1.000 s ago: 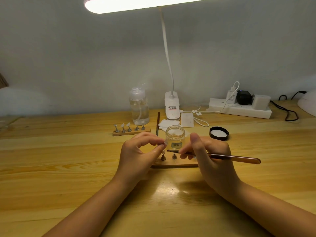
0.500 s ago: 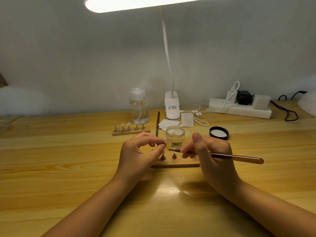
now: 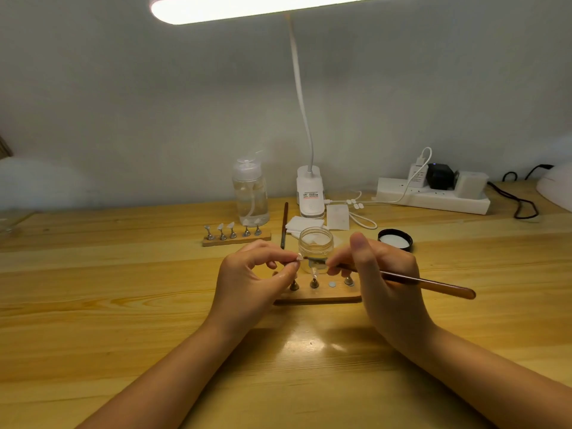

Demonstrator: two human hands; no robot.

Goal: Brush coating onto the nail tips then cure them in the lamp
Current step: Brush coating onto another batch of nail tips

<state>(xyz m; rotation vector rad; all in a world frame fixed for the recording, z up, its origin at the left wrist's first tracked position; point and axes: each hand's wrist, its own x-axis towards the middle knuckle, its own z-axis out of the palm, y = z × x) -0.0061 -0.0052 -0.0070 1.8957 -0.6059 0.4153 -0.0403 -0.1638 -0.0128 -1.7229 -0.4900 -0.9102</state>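
My left hand [image 3: 252, 278] pinches a small clear nail tip [image 3: 299, 258] between thumb and forefinger, just above a wooden holder base [image 3: 318, 297] with metal stands. My right hand [image 3: 383, 280] grips a brown-handled brush [image 3: 433, 284], whose dark bristle end touches the held nail tip. An open glass jar [image 3: 315, 246] of clear coating stands right behind the two hands. A second wooden holder [image 3: 236, 239] with several nail tips on stands lies further back to the left. The white curing lamp [image 3: 557, 184] shows only as an edge at the far right.
The jar's black lid [image 3: 395, 239] lies to the right of the jar. A clear pump bottle [image 3: 250, 193], a desk lamp base [image 3: 310, 193], white wipes [image 3: 305, 223], a spare brush [image 3: 284, 226] and a power strip [image 3: 433, 196] with cables line the back of the wooden table [image 3: 123, 305].
The brush tip has shifted a little left and up onto the nail tip, and my right hand has moved slightly right. My left hand keeps its pinch in nearly the same place.
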